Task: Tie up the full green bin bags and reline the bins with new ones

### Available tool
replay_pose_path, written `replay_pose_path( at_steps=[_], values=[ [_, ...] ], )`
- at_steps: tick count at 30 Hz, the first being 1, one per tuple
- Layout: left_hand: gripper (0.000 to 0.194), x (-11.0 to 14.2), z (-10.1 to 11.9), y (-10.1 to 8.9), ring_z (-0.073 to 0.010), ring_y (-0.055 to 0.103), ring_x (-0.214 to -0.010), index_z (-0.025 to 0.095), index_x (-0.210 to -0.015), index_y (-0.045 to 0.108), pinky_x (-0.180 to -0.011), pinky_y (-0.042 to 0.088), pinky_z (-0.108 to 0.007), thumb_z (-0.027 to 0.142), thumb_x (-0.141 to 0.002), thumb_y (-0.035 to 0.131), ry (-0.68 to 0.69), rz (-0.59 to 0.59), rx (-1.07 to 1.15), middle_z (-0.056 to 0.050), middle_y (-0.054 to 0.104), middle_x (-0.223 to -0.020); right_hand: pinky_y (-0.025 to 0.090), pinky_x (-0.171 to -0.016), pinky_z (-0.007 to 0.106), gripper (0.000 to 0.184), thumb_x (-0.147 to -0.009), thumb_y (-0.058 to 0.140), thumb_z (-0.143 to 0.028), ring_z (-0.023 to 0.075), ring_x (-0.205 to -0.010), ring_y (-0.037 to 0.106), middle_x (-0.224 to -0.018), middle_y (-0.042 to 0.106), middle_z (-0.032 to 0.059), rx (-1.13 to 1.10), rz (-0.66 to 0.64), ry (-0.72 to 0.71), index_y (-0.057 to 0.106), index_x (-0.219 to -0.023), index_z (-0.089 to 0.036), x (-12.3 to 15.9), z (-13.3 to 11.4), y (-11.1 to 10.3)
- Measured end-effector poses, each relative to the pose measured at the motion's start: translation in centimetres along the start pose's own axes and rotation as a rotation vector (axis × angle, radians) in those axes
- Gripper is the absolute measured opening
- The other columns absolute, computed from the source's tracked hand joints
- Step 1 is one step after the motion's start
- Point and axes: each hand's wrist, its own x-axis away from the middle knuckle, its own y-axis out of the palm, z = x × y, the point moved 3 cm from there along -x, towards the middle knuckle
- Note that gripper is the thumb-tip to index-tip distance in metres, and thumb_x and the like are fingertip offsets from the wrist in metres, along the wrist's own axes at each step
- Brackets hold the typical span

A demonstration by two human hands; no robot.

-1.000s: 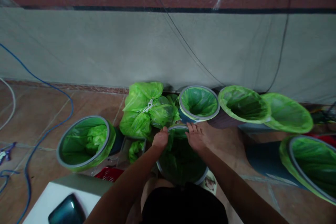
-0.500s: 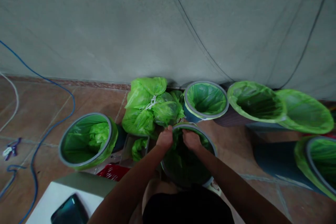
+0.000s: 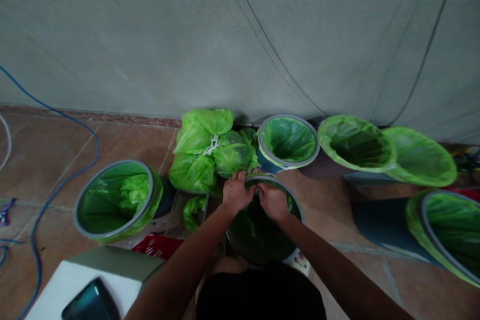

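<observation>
A round bin (image 3: 262, 247) with a grey rim stands between my legs, lined with a green bin liner (image 3: 290, 203). My left hand (image 3: 237, 195) lies at the far left of the rim, fingers bent over the edge and thumb pointing towards my other hand. My right hand (image 3: 273, 201) is closed just inside the far rim, with thumb and finger pinching the liner. The two thumbs nearly meet. My hands cover part of the liner's edge there. Tied green bags (image 3: 210, 147) lie just beyond my left hand.
Lined bins stand by the wall, including a blue one (image 3: 264, 159). Another bin (image 3: 113, 235) leans at left, and one lies tilted at right (image 3: 382, 220). A grey box (image 3: 180, 227), a red packet (image 3: 159, 246) and a phone (image 3: 91, 302) on a white box are near my left arm.
My left hand has turned and its fingers now reach over the rim. My right hand has come closer to it, thumb to thumb. The view has shifted slightly.
</observation>
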Motion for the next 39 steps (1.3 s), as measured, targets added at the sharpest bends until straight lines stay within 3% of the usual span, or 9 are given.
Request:
replay_pose_path(
  at_steps=[2,4,8,13,17,26,31,35,39],
  values=[
    [0.043,-0.7,0.3,0.1,-0.0231,0.061,-0.104,0.019,-0.125,0.049,-0.089,0.047,-0.033,0.046,-0.092,0.045,0.013,-0.055,-0.009,-0.011,0.062,-0.116,0.039,-0.094,0.032,0.029,-0.094,0.039,-0.024,0.0221,-0.105,0.056,-0.11,0.066,0.0094,0.023,0.139,-0.051,0.063,-0.11,-0.019,-0.7,-0.1,-1.6],
    [0.033,-1.3,0.2,0.4,-0.021,0.064,-0.097,0.019,-0.115,0.056,-0.083,0.048,-0.031,0.04,-0.095,0.04,0.029,-0.127,-0.032,-0.009,0.066,-0.104,0.037,-0.096,0.035,0.028,-0.092,0.048,-0.028,0.0245,-0.107,0.053,-0.111,0.064,0.0101,0.055,0.175,-0.083,0.061,-0.115,-0.019,-1.7,0.3,-2.7],
    [0.029,-1.7,-0.3,0.8,-0.0187,0.064,-0.088,0.018,-0.11,0.058,-0.078,0.049,-0.029,0.034,-0.097,0.038,0.047,-0.158,-0.055,-0.008,0.064,-0.103,0.038,-0.093,0.031,0.025,-0.088,0.055,-0.025,0.0219,-0.105,0.053,-0.108,0.063,0.0081,0.108,-0.028,-0.156,0.062,-0.111,-0.019,-3.7,1.7,-3.4],
    [0.025,-1.4,0.1,0.4,-0.0217,0.057,-0.099,0.019,-0.103,0.063,-0.089,0.045,-0.034,0.029,-0.095,0.042,0.141,0.051,-0.068,-0.008,0.059,-0.11,0.038,-0.089,0.029,0.021,-0.087,0.054,-0.02,0.0203,-0.103,0.055,-0.107,0.063,0.0075,0.17,-0.144,-0.18,0.061,-0.107,-0.018,-4.8,1.9,-3.7],
    [0.023,-1.4,0.4,0.6,-0.0229,0.054,-0.096,0.018,-0.095,0.064,-0.09,0.043,-0.037,0.023,-0.093,0.041,0.146,0.082,-0.075,-0.008,0.061,-0.099,0.038,-0.087,0.029,0.017,-0.086,0.054,-0.019,0.0211,-0.104,0.054,-0.105,0.063,0.008,0.204,-0.107,-0.131,0.061,-0.102,-0.017,-4.5,1.4,-3.8],
    [0.016,-1.6,0.6,0.1,-0.0226,0.052,-0.104,0.019,-0.1,0.058,-0.093,0.042,-0.035,0.02,-0.089,0.046,0.037,0.014,0.002,-0.009,0.059,-0.106,0.041,-0.085,0.032,0.015,-0.085,0.055,-0.021,0.024,-0.102,0.053,-0.103,0.061,0.0085,0.242,-0.009,-0.09,0.059,-0.1,-0.017,-4.2,0.8,-3.7],
    [0.02,-1.4,0.1,-0.2,-0.0228,0.053,-0.102,0.018,-0.104,0.052,-0.092,0.043,-0.034,0.013,-0.085,0.049,-0.027,0.036,0.012,-0.008,0.059,-0.103,0.042,-0.083,0.031,0.019,-0.082,0.061,-0.023,0.0229,-0.099,0.054,-0.103,0.06,0.0081,0.157,0.048,-0.072,0.057,-0.1,-0.019,-3.8,1.1,-4.0],
    [0.022,-1.6,0.2,-0.2,-0.0221,0.053,-0.103,0.018,-0.102,0.052,-0.094,0.041,-0.033,0.008,-0.083,0.046,0.03,0.008,0.039,-0.008,0.058,-0.103,0.04,-0.09,0.031,0.032,-0.081,0.063,-0.026,0.0223,-0.104,0.054,-0.105,0.061,0.007,0.072,0.013,-0.106,0.056,-0.111,-0.02,-3.7,1.7,-4.1],
    [0.028,-1.9,0.4,-0.2,-0.0223,0.052,-0.104,0.018,-0.102,0.054,-0.095,0.042,-0.033,0.005,-0.079,0.048,0.057,-0.026,0.041,-0.009,0.058,-0.104,0.04,-0.09,0.029,0.024,-0.08,0.06,-0.021,0.0205,-0.101,0.057,-0.104,0.063,0.0067,0.063,-0.058,-0.063,0.062,-0.104,-0.02,-4.1,2.8,-3.4]
  ],
)
